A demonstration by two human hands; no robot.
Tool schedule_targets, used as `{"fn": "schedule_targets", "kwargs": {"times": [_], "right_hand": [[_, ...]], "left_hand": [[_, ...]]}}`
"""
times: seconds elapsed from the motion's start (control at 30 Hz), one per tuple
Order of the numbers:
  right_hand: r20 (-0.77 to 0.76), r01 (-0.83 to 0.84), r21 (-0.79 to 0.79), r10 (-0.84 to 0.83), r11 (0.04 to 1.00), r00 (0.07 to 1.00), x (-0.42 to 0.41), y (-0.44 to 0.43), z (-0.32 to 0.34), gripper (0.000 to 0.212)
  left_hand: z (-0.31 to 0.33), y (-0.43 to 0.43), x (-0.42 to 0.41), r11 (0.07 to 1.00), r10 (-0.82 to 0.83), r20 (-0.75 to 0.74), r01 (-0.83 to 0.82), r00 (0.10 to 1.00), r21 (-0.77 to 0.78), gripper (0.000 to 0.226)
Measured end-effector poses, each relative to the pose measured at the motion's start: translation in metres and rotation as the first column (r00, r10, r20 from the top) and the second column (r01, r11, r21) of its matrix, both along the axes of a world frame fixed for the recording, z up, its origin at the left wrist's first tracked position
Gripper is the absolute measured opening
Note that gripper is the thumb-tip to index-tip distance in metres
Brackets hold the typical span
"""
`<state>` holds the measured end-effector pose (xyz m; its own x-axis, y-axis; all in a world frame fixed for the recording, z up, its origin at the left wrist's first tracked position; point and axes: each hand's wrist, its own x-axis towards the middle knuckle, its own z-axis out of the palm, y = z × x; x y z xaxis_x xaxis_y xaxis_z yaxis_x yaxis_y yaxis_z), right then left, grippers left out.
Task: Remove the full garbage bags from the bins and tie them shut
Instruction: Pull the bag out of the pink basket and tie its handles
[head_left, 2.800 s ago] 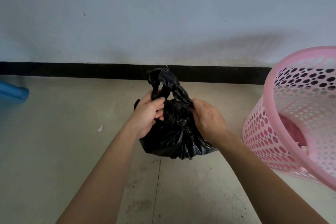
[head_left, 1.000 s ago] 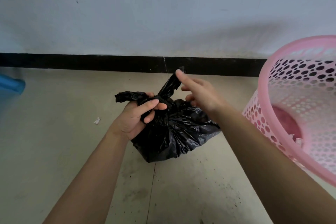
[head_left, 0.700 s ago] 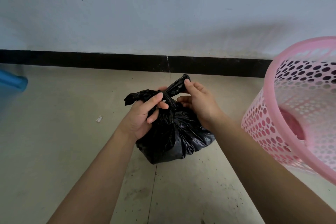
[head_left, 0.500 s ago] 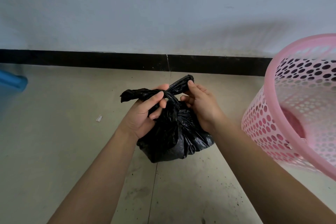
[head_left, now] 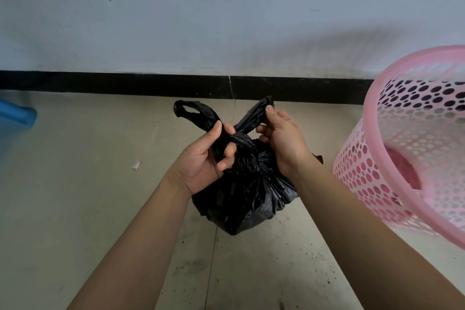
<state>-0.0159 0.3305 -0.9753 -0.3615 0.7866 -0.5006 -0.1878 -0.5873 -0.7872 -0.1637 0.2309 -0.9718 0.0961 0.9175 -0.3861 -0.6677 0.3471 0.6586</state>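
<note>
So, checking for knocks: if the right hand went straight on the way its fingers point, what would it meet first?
Past the bag handle it pinches, likely the black skirting board below the wall; depth is unclear.

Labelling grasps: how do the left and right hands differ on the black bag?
The left hand grips its handle low, by the knot, leaving the loop end free; the right hand pinches its handle near the tip. Left shows its thumb side, right its back. Both hold handles of the black bag.

A pale grey wall meets a beige tiled floor along a black skirting strip.
</note>
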Motion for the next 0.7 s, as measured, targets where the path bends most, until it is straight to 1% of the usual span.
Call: {"fn": "schedule_targets", "kwargs": {"times": [0.07,0.13,0.2,0.27,0.33,0.4,0.43,0.53,0.57,0.6,0.67,0.7], "right_hand": [[-0.045,0.095,0.034,-0.093,0.995,0.995,0.000,0.002,0.006,0.023],[-0.098,0.159,0.075,-0.152,0.984,0.984,-0.002,0.002,0.014,0.023],[-0.180,0.191,0.101,-0.171,0.976,0.969,-0.004,0.000,0.024,0.023],[-0.271,0.210,0.122,-0.171,0.970,0.947,-0.005,0.000,0.034,0.024],[-0.343,0.222,0.129,-0.167,0.966,0.925,-0.003,-0.002,0.042,0.025],[-0.383,0.225,0.117,-0.166,0.967,0.909,-0.001,-0.006,0.045,0.028],[-0.383,0.223,0.105,-0.167,0.969,0.909,0.001,-0.008,0.044,0.029],[-0.327,0.181,0.071,-0.149,0.981,0.933,0.003,-0.018,0.041,0.035],[-0.311,0.165,0.081,-0.132,0.983,0.941,0.004,-0.020,0.041,0.038],[-0.303,0.150,0.097,-0.115,0.984,0.946,0.006,-0.022,0.041,0.041],[-0.304,0.120,0.108,-0.082,0.987,0.949,0.009,-0.024,0.039,0.043],[-0.301,0.103,0.098,-0.069,0.990,0.951,0.010,-0.024,0.036,0.042]], "left_hand": [[-0.003,0.000,-0.001,1.000,-0.018,0.019,0.018,1.000,-0.008,0.033],[-0.004,0.000,-0.001,0.999,-0.043,0.039,0.043,0.998,-0.002,0.032],[-0.005,0.001,-0.002,0.998,-0.061,0.065,0.060,0.996,0.006,0.033],[-0.005,0.002,-0.004,0.999,-0.039,0.076,0.040,0.996,-0.012,0.033],[-0.005,0.004,-0.006,1.000,-0.012,0.056,0.013,0.998,-0.020,0.032],[-0.003,0.007,-0.006,0.999,0.022,0.015,-0.022,1.000,-0.031,0.026],[-0.002,0.008,-0.004,0.998,0.045,-0.024,-0.047,0.999,-0.049,0.024],[-0.003,0.011,0.001,0.988,0.107,-0.153,-0.122,0.982,-0.096,0.029],[-0.004,0.011,0.003,0.987,0.117,-0.180,-0.135,0.977,-0.091,0.019],[-0.003,0.010,0.005,0.986,0.129,-0.195,-0.147,0.972,-0.080,0.014],[-0.002,0.010,0.006,0.981,0.163,-0.204,-0.180,0.965,-0.070,0.032],[-0.001,0.010,0.006,0.977,0.184,-0.200,-0.201,0.962,-0.068,0.036]]}}
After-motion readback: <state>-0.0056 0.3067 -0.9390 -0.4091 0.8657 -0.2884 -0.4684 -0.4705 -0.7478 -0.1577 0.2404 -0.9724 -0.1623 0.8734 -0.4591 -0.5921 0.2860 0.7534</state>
